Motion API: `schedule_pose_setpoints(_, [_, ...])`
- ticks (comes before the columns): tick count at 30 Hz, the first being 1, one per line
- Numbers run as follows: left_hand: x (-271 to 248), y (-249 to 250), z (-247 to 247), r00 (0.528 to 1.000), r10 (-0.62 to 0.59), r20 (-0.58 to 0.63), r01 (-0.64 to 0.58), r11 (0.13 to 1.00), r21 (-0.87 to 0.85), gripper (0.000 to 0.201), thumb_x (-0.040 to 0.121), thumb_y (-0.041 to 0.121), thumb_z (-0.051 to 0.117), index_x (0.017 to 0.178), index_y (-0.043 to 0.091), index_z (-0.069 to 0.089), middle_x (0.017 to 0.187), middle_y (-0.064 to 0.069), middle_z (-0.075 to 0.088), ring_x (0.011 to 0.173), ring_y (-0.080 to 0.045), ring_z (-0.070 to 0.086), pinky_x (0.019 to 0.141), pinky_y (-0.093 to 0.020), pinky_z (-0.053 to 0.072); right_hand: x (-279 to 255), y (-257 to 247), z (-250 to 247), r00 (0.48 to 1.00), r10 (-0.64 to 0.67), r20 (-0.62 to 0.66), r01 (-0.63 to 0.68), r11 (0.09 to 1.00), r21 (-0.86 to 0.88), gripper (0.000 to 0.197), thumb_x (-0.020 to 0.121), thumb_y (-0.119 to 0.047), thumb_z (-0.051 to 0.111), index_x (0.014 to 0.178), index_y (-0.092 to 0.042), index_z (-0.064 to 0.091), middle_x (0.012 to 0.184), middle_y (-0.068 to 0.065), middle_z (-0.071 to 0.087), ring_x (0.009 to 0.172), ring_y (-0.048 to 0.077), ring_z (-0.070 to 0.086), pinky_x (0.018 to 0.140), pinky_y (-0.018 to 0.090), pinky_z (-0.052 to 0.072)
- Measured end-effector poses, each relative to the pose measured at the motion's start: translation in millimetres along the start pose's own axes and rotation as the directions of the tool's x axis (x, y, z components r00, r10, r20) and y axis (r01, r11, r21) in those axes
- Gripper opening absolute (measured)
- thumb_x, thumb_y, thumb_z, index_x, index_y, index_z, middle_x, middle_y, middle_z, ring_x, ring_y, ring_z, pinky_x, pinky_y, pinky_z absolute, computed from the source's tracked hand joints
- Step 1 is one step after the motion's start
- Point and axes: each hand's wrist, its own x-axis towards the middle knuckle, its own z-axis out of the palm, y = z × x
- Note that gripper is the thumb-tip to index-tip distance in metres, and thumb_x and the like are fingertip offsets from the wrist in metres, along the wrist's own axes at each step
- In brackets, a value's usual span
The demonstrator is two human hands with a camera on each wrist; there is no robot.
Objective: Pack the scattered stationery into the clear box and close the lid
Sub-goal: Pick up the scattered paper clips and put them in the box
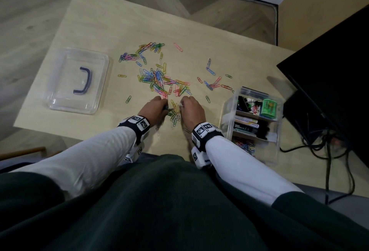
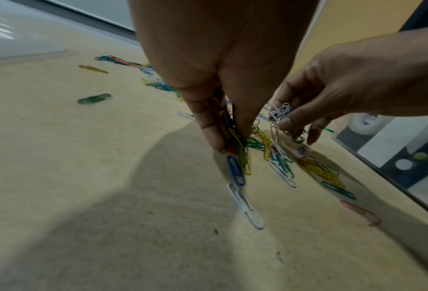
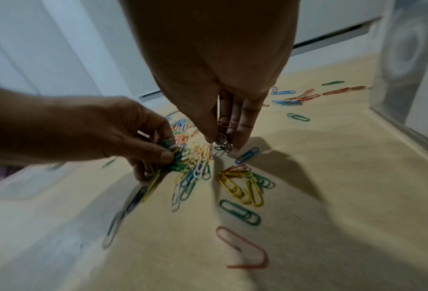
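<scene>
Coloured paper clips [image 1: 159,79] lie scattered over the middle of the wooden table [image 1: 95,23]. My left hand [image 1: 154,108] pinches a bunch of green and yellow clips [image 2: 237,137] just above the table. Beside it, my right hand [image 1: 190,109] pinches a bunch of white and dark clips [image 2: 281,113]. A small heap of clips [image 1: 174,116] lies between the two hands. The clear box [image 1: 253,123] stands at the right, open, with binder clips, a green sharpener and pens inside. Its clear lid [image 1: 77,81] with a dark blue handle lies flat at the left.
A black monitor [image 1: 335,67] stands at the right edge, with cables [image 1: 319,147] trailing beside the box. Single clips lie loose near the table's front edge [image 3: 242,246]. Beyond the table is wood-pattern floor.
</scene>
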Motion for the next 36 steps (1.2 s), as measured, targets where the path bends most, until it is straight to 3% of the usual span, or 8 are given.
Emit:
schedule_pose_setpoints(7, [-3.3, -1.0, -7.8, 0.998, -0.025, -0.063, 0.022, 0.998, -0.055, 0.015, 0.091, 0.023, 0.061, 0.089, 0.008, 0.06, 0.09, -0.009, 0.054, 0.081, -0.029, 0.052, 0.068, -0.032, 0.038, 5.1, 15.8, -11.9, 0.97, 0.242, -0.033, -0.226, 0.94, 0.254, 0.009, 0.094, -0.023, 0.065, 0.093, -0.015, 0.066, 0.096, 0.002, 0.07, 0.087, 0.023, 0.063, 0.071, 0.033, 0.05])
schedule_pose_setpoints(10, [-6.2, 2.1, -12.9, 0.993, -0.02, -0.113, 0.01, 0.997, -0.082, 0.011, 0.09, 0.019, 0.062, 0.088, 0.009, 0.061, 0.086, -0.005, 0.054, 0.079, -0.028, 0.053, 0.067, -0.029, 0.034, 5.8, 20.4, -15.1, 0.954, 0.296, -0.039, -0.264, 0.897, 0.353, 0.007, 0.091, -0.02, 0.069, 0.09, -0.013, 0.068, 0.091, 0.003, 0.072, 0.083, 0.023, 0.066, 0.071, 0.033, 0.053])
schedule_pose_setpoints(14, [-12.8, 11.9, -19.8, 0.983, -0.047, -0.177, 0.021, 0.989, -0.146, 0.014, 0.09, 0.018, 0.063, 0.091, 0.004, 0.065, 0.088, -0.008, 0.06, 0.078, -0.023, 0.053, 0.067, -0.027, 0.034, 4.7, 23.7, -21.7, 0.942, 0.333, -0.051, -0.272, 0.842, 0.465, 0.005, 0.087, -0.013, 0.07, 0.083, -0.016, 0.069, 0.083, 0.004, 0.073, 0.079, 0.025, 0.069, 0.073, 0.04, 0.059])
schedule_pose_setpoints(19, [-25.8, 28.5, -28.7, 0.973, -0.079, -0.216, 0.025, 0.97, -0.242, 0.013, 0.09, 0.018, 0.065, 0.093, 0.005, 0.067, 0.088, -0.007, 0.066, 0.077, -0.02, 0.058, 0.069, -0.027, 0.042, -1.3, 26.8, -34.5, 0.944, 0.325, -0.058, -0.23, 0.773, 0.592, 0.015, 0.087, -0.009, 0.071, 0.078, -0.019, 0.064, 0.078, 0.003, 0.071, 0.068, 0.021, 0.071, 0.068, 0.042, 0.061])
schedule_pose_setpoints(25, [-37.9, 49.0, -42.5, 0.955, -0.097, -0.279, 0.024, 0.966, -0.256, 0.011, 0.09, 0.022, 0.066, 0.09, 0.012, 0.069, 0.082, -0.001, 0.065, 0.077, -0.018, 0.059, 0.065, -0.024, 0.038, -14.5, 31.4, -61.0, 0.957, 0.272, -0.103, -0.132, 0.722, 0.679, 0.006, 0.088, -0.015, 0.072, 0.091, -0.016, 0.067, 0.084, 0.003, 0.073, 0.076, 0.018, 0.071, 0.078, 0.037, 0.06])
schedule_pose_setpoints(28, [-41.4, 61.0, -50.5, 0.942, -0.106, -0.318, 0.013, 0.96, -0.281, 0.015, 0.09, 0.024, 0.066, 0.092, 0.009, 0.07, 0.084, -0.004, 0.069, 0.079, -0.02, 0.062, 0.069, -0.028, 0.047, -24.9, 36.1, -73.7, 0.96, 0.259, -0.109, -0.098, 0.672, 0.734, 0.005, 0.089, -0.012, 0.07, 0.092, -0.014, 0.067, 0.081, 0.003, 0.072, 0.074, 0.017, 0.072, 0.075, 0.036, 0.062])
schedule_pose_setpoints(31, [-47.1, 83.2, -54.0, 0.938, -0.062, -0.341, -0.058, 0.942, -0.331, 0.016, 0.09, 0.024, 0.066, 0.092, 0.009, 0.069, 0.082, -0.006, 0.07, 0.078, -0.02, 0.065, 0.074, -0.034, 0.053, -38.7, 49.1, -88.3, 0.974, 0.2, -0.109, -0.046, 0.642, 0.766, 0.005, 0.091, -0.009, 0.069, 0.095, -0.01, 0.066, 0.081, 0.005, 0.072, 0.074, 0.019, 0.073, 0.071, 0.032, 0.062])
schedule_pose_setpoints(36, [-48.5, 130.7, -42.2, 0.949, 0.056, -0.31, -0.18, 0.905, -0.385, 0.012, 0.088, 0.025, 0.068, 0.087, 0.014, 0.069, 0.077, -0.004, 0.071, 0.075, -0.02, 0.068, 0.073, -0.041, 0.056, -63.3, 86.6, -109.5, 0.995, 0.081, -0.065, 0.007, 0.572, 0.82, 0.012, 0.09, -0.005, 0.07, 0.1, -0.001, 0.065, 0.084, 0.018, 0.072, 0.071, 0.024, 0.072, 0.068, 0.031, 0.06])
